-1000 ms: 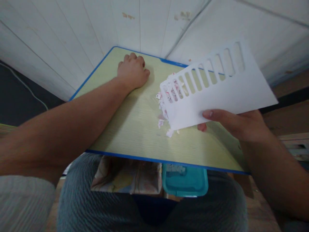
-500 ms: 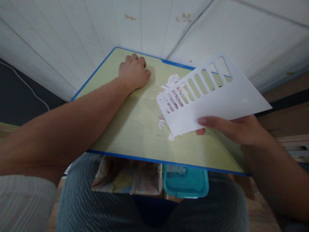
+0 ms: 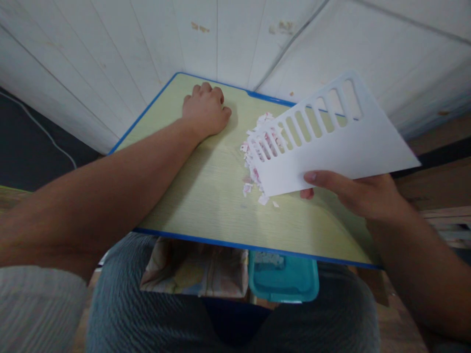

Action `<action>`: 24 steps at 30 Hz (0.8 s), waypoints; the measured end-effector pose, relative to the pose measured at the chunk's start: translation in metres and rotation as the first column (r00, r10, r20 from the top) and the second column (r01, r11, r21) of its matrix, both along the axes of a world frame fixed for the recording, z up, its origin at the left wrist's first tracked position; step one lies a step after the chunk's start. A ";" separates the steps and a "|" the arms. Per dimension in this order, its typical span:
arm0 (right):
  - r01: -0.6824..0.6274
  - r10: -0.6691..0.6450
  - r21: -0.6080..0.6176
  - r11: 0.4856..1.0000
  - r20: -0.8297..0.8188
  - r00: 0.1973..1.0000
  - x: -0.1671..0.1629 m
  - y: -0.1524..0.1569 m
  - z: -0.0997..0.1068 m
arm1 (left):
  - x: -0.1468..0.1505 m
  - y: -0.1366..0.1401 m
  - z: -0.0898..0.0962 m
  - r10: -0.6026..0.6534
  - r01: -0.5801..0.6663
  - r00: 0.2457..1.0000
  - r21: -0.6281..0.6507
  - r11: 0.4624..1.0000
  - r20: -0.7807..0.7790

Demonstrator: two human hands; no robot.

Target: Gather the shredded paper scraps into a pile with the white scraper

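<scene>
Right hand clamps slotted white sheet over paper scraps | left hand left of scraps, grip unclear | I'd keep sheet's edge low

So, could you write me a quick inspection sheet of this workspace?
Surface: pale tabletop with blue edging.
Things: white slotted sheet, tilted, partly hiding a heap of torn paper scraps.
Clutter: stray scraps near the heap; teal tray and patterned container below the near edge.
Hands: right hand grips the sheet's near edge; left hand lies on the tabletop, fingers curled.
Cables: grey one against the wall.
Surroundings: white panelled wall, marked in places.
</scene>
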State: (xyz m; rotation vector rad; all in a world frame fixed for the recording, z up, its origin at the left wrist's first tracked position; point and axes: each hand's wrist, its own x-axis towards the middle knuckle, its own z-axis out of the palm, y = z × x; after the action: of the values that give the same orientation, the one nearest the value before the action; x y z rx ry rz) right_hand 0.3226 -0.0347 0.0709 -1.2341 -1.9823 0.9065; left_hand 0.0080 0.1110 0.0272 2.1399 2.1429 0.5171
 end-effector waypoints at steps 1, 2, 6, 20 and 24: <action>0.005 -0.005 0.005 1.000 -0.001 1.000 0.001 0.001 0.000 | 0.000 0.000 0.000 -0.001 0.001 1.000 0.003 1.000 -0.001; 0.014 -0.014 0.005 1.000 0.001 1.000 0.001 0.001 0.000 | 0.000 0.000 0.000 -0.002 0.002 1.000 0.006 1.000 -0.002; 0.037 -0.036 -0.016 0.999 0.008 0.999 0.001 0.002 0.002 | 0.000 0.002 -0.003 -0.006 0.005 1.000 0.021 1.000 0.008; -0.049 0.050 -0.019 0.999 0.082 0.995 -0.012 -0.003 -0.009 | 0.000 0.004 -0.004 -0.006 0.006 1.000 0.018 1.000 0.012; -0.007 0.008 -0.027 1.000 0.023 1.000 -0.010 -0.003 -0.006 | 0.001 0.005 -0.005 -0.010 0.010 1.000 0.025 1.000 0.000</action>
State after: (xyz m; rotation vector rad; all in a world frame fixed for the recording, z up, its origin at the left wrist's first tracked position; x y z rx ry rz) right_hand 0.3131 -0.0377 0.0650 -1.2585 -2.0003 0.9285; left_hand 0.0089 0.1158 0.0224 2.1621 2.1363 0.5466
